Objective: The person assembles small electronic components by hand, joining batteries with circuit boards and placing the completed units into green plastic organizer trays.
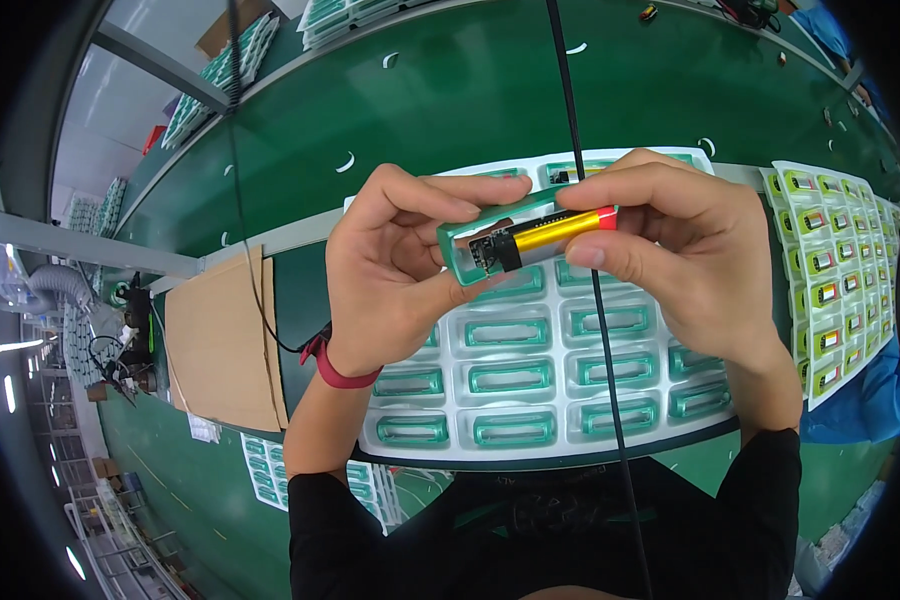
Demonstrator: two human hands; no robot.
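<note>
My left hand (382, 270) is closed around the left end of a translucent green plastic housing (454, 262), raised above a white tray (562, 400). Within the housing's opening, partly seated, lies a battery assembly (550, 236) with a yellow-and-silver wrapped body, a red right end and a dark circuit piece at its left. My right hand (695, 235) pinches the red end between thumb and fingers, at the housing's right end. Fingers hide part of both pieces. Beneath, the tray's pockets carry several similar green housings (512, 430), and one at the far side shows dark parts inside.
A dark cable (605, 350) crosses the view from top to bottom. To the right stands a tray (812, 388) of yellow-green housings with parts in them. Brown cardboard (215, 340) lies left. The green bench (450, 110) beyond has small white curved scraps (345, 162).
</note>
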